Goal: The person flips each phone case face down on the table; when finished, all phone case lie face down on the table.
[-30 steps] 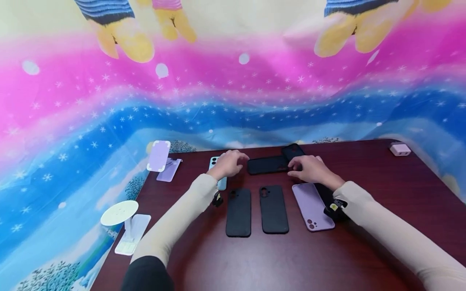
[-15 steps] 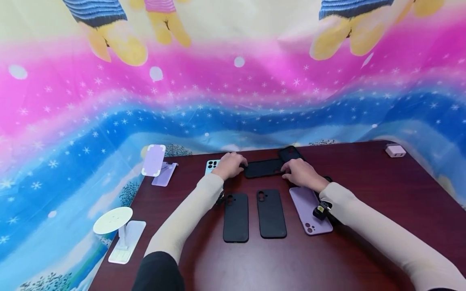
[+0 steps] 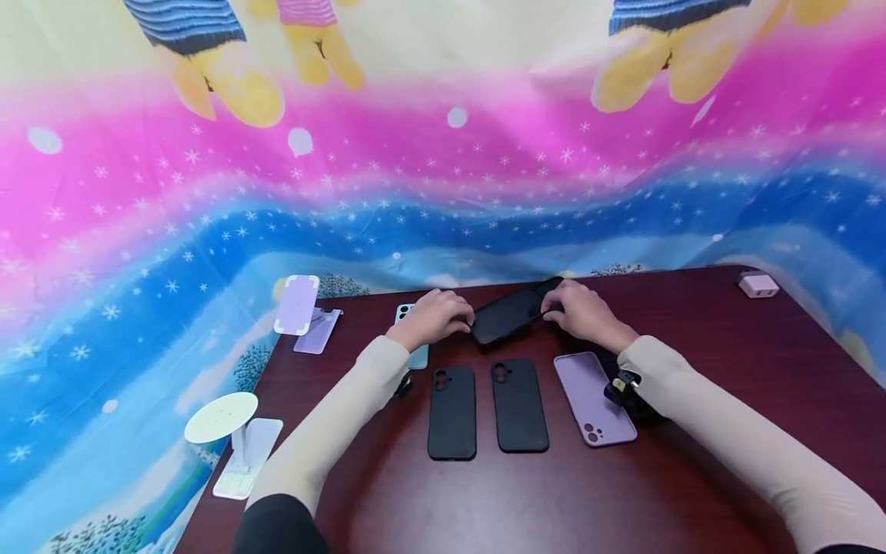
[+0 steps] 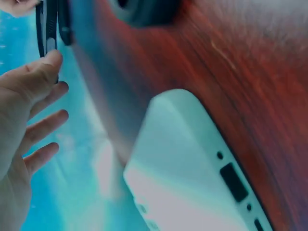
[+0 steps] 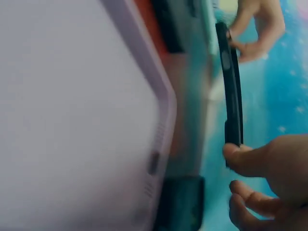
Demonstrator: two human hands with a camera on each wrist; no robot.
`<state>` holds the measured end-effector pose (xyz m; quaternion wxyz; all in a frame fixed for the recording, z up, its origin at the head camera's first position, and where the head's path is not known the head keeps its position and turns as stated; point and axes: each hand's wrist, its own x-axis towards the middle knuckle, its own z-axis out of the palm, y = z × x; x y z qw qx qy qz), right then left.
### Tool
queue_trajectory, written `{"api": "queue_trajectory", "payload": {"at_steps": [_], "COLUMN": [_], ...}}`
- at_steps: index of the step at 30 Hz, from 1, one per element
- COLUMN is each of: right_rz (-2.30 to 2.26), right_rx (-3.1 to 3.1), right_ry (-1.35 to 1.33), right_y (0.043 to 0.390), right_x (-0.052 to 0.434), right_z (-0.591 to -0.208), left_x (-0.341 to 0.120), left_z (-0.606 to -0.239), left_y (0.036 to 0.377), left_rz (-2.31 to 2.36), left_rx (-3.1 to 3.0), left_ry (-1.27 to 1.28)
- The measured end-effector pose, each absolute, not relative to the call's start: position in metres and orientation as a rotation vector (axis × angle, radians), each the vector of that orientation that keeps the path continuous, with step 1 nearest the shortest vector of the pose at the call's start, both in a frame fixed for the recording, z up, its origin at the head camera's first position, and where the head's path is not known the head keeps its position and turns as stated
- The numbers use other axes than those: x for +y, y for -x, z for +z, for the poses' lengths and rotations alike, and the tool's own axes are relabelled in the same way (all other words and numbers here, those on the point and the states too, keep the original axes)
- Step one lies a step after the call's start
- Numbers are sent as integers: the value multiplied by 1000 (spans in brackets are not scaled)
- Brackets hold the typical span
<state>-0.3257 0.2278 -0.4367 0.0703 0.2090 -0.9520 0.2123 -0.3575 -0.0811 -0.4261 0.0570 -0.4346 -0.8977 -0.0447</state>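
Observation:
My left hand pinches one end of a black phone case, and my right hand pinches the opposite end. The case is lifted off the table, its left end lower and nearer to me. In the right wrist view the case shows edge-on between both hands. A mint-green phone case lies beside my left hand, partly hidden by it in the head view. Under my right wrist is a lavender phone case. Behind the held case another black phone case is mostly covered.
Two black phone cases lie side by side in front of the hands. At the left edge stand a purple phone stand and a white round-topped stand. A white charger plug sits at the far right corner.
Both hands have taken hold of the black phone case that lay flat at the back. It has risen off the table and turned to slant.

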Motion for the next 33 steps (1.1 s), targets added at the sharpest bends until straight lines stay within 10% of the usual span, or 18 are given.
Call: {"api": "queue_trajectory", "payload": {"at_steps": [33], "right_rz": [1669], "right_rx": [-2612], "right_ry": [-1050], "right_y": [316], "right_x": [233], "right_z": [-406], "left_x": [-54], "left_z": [-402], "left_y": [197], "left_rz": [-1063], "left_rx": [-2432], "left_ry": [1208]}}
